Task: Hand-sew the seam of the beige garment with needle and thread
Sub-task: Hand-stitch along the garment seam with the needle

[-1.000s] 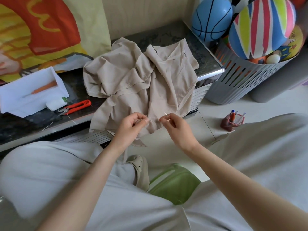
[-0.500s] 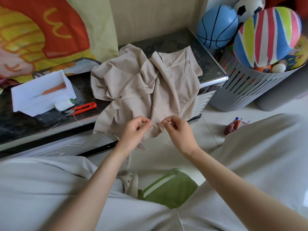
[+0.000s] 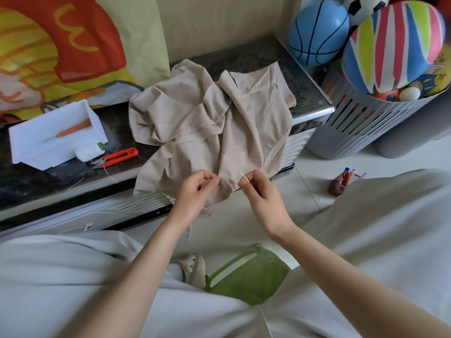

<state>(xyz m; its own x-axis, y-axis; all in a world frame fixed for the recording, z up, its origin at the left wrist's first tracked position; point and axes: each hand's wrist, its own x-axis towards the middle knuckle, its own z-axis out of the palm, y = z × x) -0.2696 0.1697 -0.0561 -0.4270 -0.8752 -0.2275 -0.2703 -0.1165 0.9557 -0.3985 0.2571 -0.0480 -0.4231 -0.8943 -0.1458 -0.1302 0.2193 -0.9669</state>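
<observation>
At the counter's (image 3: 256,57) near edge, a beige garment (image 3: 207,123) being hand-sewn.
To the left lie a white box (image 3: 56,135) and orange snips (image 3: 117,156); the garment sprawls mid-counter, its hem hanging over the near edge. The left hand (image 3: 195,191) pinches that hem; just right, the right hand (image 3: 261,191) pinches a needle (image 3: 243,176) against the fabric. A basket of balls (image 3: 353,128) stands at right.

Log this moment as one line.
stage: stitching seam | left hand: pinches garment edge | right hand: pinches needle at edge | snips: on table
</observation>
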